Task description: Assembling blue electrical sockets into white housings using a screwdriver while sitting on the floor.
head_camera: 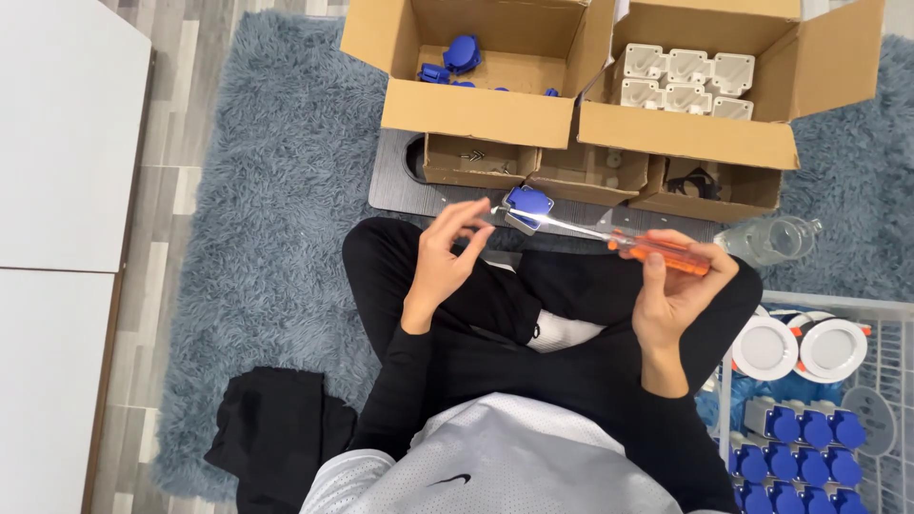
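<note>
I sit cross-legged in black trousers on a blue-grey shaggy rug (276,190). My right hand (676,290) grips a screwdriver with an orange handle (662,252); its metal shaft points left toward my left hand. My left hand (443,262) is raised above my left knee, thumb and fingertips pinched close together near the shaft's tip; whether they hold something small I cannot tell. A blue and grey socket part (526,207) lies on the dark board (395,195) just beyond the fingers.
Two open cardboard boxes stand ahead: the left one (476,109) holds blue parts, the right one (685,138) white housings. Three small trays sit in front of them. A white wire basket (838,306) at my right holds blue sockets and white round parts. Black cloth (276,428) lies left.
</note>
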